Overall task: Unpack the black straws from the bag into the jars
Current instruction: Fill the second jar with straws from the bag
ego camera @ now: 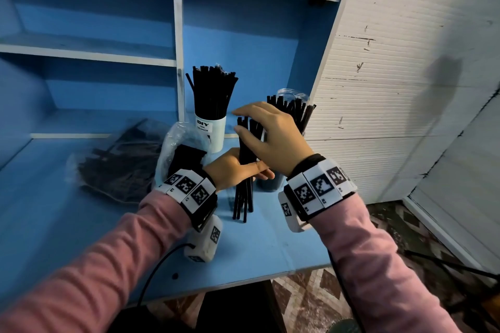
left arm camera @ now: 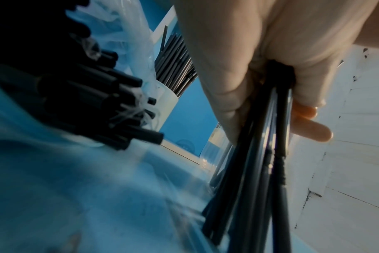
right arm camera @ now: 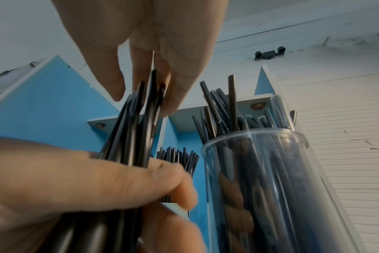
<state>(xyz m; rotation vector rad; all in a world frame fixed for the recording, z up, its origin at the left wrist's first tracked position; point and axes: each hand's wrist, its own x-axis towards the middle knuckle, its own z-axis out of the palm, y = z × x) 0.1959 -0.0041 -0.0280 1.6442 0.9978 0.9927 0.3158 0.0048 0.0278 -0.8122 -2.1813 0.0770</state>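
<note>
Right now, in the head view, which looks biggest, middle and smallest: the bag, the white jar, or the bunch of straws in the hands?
1. Bag, the widest.
2 and 3. White jar and bunch: unsure. The bunch looks longer but thinner, and it is nearer the camera.

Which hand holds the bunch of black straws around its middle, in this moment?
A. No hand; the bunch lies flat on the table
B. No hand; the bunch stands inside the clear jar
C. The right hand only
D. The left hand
D. The left hand grips the bunch of black straws around its middle, lower ends at the blue table, while the right hand only touches their top ends.
</note>
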